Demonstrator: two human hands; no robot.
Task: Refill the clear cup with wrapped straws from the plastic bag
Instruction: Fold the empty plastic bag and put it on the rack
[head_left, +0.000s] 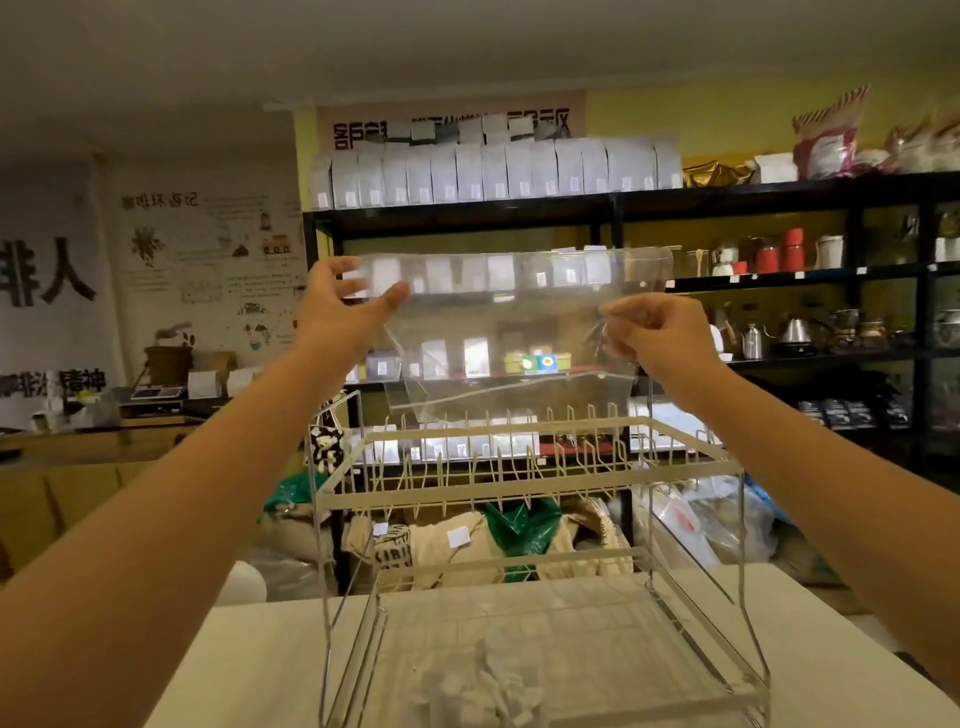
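Note:
I hold a clear plastic bag (509, 322) up in the air above a two-tier wire dish rack (530, 467). My left hand (345, 306) holds the bag's upper left edge, fingers fairly straight and thumb pressed against the film. My right hand (657, 332) pinches the bag's right edge with curled fingers. The bag looks empty; I see no straws in it. No clear cup is visible in this view.
The rack stands on a white table (249, 654); crumpled white wrapping (483, 686) lies on its lower tray. Behind are black shelves (779, 192) with white packets, kettles and jars, sacks on the floor, and a wooden counter (78, 447) at left.

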